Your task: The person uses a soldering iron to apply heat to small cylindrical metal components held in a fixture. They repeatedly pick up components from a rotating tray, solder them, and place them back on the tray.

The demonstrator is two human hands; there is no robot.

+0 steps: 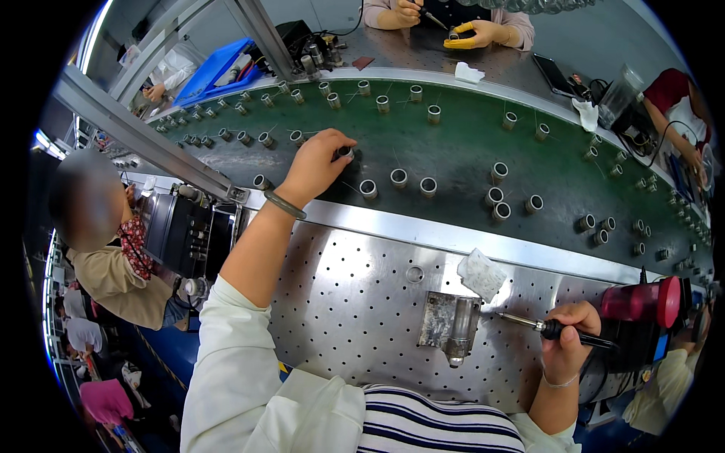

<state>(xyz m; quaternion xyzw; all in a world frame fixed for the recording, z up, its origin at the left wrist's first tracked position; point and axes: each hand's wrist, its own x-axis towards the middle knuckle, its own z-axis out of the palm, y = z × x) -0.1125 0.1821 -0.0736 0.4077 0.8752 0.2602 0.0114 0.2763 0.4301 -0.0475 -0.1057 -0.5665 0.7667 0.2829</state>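
Observation:
My left hand reaches over the green conveyor belt, its fingers closed round a small metal cylinder with a pale ring at its top. More such cylinders stand beside it, among them one cylinder just to the right. In my right hand is a soldering iron, gripped by its black handle, with the metal tip pointing left. Close to that tip sits a metal fixture with a rounded bar along it. A crumpled white cloth lies behind the fixture.
The perforated metal worktop carries a small ring. A red container stands at the right. Across the belt, a co-worker's yellow-fingered hand holds a part. Another person sits at the left beside a metal frame post.

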